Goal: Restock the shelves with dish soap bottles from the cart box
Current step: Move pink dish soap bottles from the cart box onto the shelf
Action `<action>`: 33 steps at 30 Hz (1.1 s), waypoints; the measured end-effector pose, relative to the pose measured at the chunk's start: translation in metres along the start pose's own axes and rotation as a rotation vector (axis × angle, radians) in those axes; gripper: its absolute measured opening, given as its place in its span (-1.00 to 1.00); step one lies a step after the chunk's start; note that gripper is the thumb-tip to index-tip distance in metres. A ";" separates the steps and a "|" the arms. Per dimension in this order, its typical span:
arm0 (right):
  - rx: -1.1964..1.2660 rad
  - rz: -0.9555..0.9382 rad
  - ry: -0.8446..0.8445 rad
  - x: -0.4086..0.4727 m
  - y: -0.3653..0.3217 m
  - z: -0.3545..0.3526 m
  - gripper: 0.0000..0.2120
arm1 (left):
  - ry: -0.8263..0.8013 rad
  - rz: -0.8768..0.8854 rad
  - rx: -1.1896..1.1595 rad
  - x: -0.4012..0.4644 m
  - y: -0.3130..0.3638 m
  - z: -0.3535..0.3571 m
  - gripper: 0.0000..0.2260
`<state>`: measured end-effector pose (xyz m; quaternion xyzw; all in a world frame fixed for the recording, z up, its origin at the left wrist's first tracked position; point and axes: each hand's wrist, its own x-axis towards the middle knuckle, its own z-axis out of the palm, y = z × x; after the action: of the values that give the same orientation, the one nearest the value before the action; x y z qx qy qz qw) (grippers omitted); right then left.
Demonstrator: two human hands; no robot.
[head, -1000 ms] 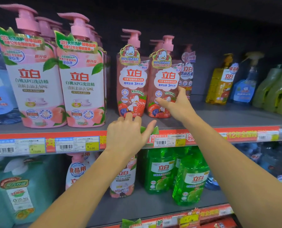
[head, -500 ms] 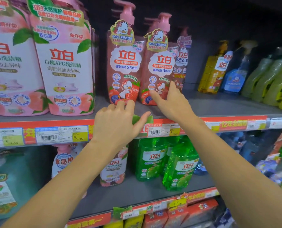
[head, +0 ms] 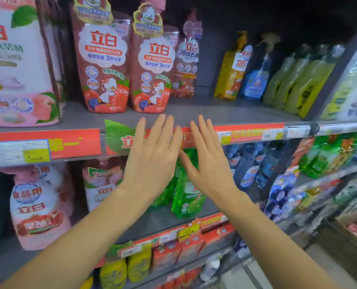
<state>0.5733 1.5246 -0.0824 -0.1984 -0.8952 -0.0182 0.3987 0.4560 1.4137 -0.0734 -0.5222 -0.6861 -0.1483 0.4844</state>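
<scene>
Both grips spread, empty: left hand (head: pixel 152 161), right hand (head: pixel 206 163) below 立白 strawberry bottles (head: pixel 105 65).

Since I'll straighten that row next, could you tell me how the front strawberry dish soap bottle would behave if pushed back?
The strawberry dish soap bottle looks full, so probably heavy. It is tall on a narrow base, so a high push may tip it. Its glossy wrap may be slippery.
</scene>
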 end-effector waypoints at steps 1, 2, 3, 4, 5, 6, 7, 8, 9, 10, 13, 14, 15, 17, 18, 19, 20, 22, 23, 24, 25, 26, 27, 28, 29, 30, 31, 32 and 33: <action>-0.002 0.006 -0.005 -0.010 0.012 -0.003 -0.32 | -0.029 0.009 0.001 0.001 0.012 0.001 -0.57; -0.005 0.031 -0.019 -0.020 0.026 -0.006 -0.30 | -0.057 0.025 0.006 0.002 0.027 0.001 -0.54; -0.009 0.073 -0.039 -0.031 0.041 -0.011 -0.29 | -0.084 0.045 0.003 0.003 0.044 0.002 -0.51; -0.012 0.124 -0.062 -0.043 0.058 -0.017 -0.27 | -0.112 0.064 -0.017 0.005 0.063 0.002 -0.49; -0.018 0.179 -0.088 -0.056 0.077 -0.024 -0.25 | -0.140 0.080 -0.060 0.009 0.085 0.003 -0.46; -0.026 0.232 -0.117 -0.070 0.096 -0.032 -0.23 | -0.170 0.090 -0.114 0.014 0.110 0.004 -0.44; -0.036 0.279 -0.149 -0.083 0.115 -0.041 -0.24 | -0.201 0.101 -0.172 0.020 0.134 0.005 -0.44; -0.043 0.325 -0.180 -0.096 0.134 -0.051 -0.25 | -0.228 0.116 -0.230 0.026 0.159 0.005 -0.45; -0.043 0.371 -0.204 -0.110 0.153 -0.063 -0.28 | -0.252 0.135 -0.282 0.032 0.184 0.006 -0.46; -0.046 0.419 -0.220 -0.124 0.171 -0.076 -0.29 | -0.279 0.158 -0.321 0.040 0.210 0.008 -0.47; -0.068 0.559 -0.265 -0.169 0.223 -0.117 -0.34 | -0.377 0.236 -0.369 0.061 0.290 0.012 -0.46; -0.071 0.600 -0.266 -0.185 0.240 -0.131 -0.38 | -0.406 0.269 -0.381 0.067 0.317 0.013 -0.47; -0.081 0.637 -0.258 -0.201 0.258 -0.146 -0.42 | -0.423 0.309 -0.391 0.075 0.344 0.014 -0.50; -0.104 0.701 -0.255 -0.233 0.288 -0.177 -0.45 | -0.438 0.375 -0.409 0.090 0.396 0.011 -0.57; -0.114 0.733 -0.255 -0.250 0.301 -0.192 -0.45 | -0.438 0.395 -0.429 0.095 0.422 0.008 -0.60; -0.135 0.759 -0.248 -0.266 0.314 -0.208 -0.46 | -0.441 0.409 -0.461 0.099 0.448 0.005 -0.62; -0.157 0.794 -0.244 -0.284 0.327 -0.223 -0.48 | -0.444 0.423 -0.497 0.103 0.474 0.002 -0.63; -0.194 0.853 -0.227 -0.317 0.350 -0.251 -0.50 | -0.445 0.473 -0.543 0.109 0.525 -0.003 -0.63; -0.208 0.889 -0.224 -0.334 0.359 -0.263 -0.47 | -0.447 0.505 -0.548 0.110 0.551 -0.006 -0.62; -0.218 0.934 -0.221 -0.351 0.366 -0.276 -0.45 | -0.450 0.541 -0.558 0.110 0.575 -0.009 -0.62; -0.224 0.984 -0.222 -0.366 0.371 -0.289 -0.44 | -0.459 0.574 -0.578 0.110 0.598 -0.014 -0.62; -0.235 1.025 -0.231 -0.382 0.376 -0.302 -0.45 | -0.471 0.598 -0.605 0.109 0.619 -0.020 -0.63; -0.249 1.059 -0.242 -0.396 0.381 -0.313 -0.45 | -0.485 0.619 -0.628 0.108 0.639 -0.025 -0.63; -0.269 1.090 -0.253 -0.409 0.388 -0.324 -0.44 | -0.487 0.640 -0.647 0.109 0.659 -0.030 -0.62; -0.295 1.117 -0.257 -0.420 0.396 -0.335 -0.43 | -0.482 0.662 -0.660 0.111 0.679 -0.035 -0.60; -0.308 1.154 -0.256 -0.430 0.404 -0.346 -0.42 | -0.476 0.688 -0.673 0.114 0.698 -0.039 -0.57; -0.314 1.183 -0.250 -0.439 0.413 -0.356 -0.42 | -0.471 0.709 -0.691 0.117 0.716 -0.043 -0.55; -0.317 1.204 -0.245 -0.445 0.419 -0.364 -0.44 | -0.468 0.726 -0.704 0.119 0.730 -0.045 -0.54; -0.322 1.223 -0.238 -0.454 0.428 -0.374 -0.46 | -0.466 0.750 -0.717 0.122 0.749 -0.049 -0.53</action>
<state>1.2694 1.6931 -0.2088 -0.7310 -0.6445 0.1002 0.2004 1.1270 1.7562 -0.1759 -0.8807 -0.4492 -0.0709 0.1323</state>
